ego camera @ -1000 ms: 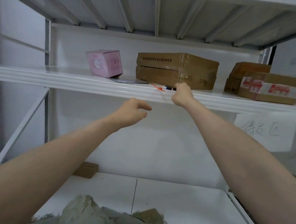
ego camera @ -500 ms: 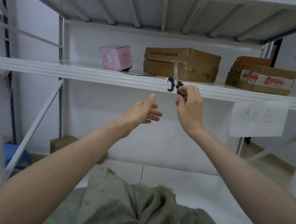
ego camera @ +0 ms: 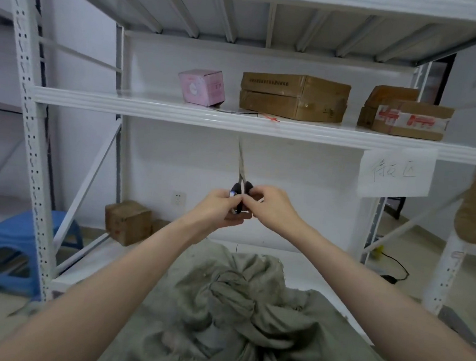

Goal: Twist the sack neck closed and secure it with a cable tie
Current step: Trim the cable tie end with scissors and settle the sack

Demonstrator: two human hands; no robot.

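A grey-green sack (ego camera: 235, 319) lies at the bottom of the view on the lower shelf, its neck twisted into a knot-like bunch (ego camera: 229, 290). Above it, my left hand (ego camera: 219, 207) and my right hand (ego camera: 272, 208) meet around the black handles of a pair of scissors (ego camera: 240, 186), whose blades point straight up. Both hands grip the handles. A red cable tie (ego camera: 270, 118) lies on the middle shelf in front of the big cardboard box. No tie is visible on the sack neck.
A white metal rack (ego camera: 236, 123) holds a pink box (ego camera: 202, 86), a flat cardboard box (ego camera: 292, 97) and taped cardboard boxes (ego camera: 405, 116). A paper label (ego camera: 396, 171) hangs from the shelf edge. A blue stool (ego camera: 23, 250) and a small carton (ego camera: 126, 222) stand at the left.
My right hand took the scissors off the middle shelf and brought them down. My left hand joined it on the handles. The view dropped, so more of the sack shows.
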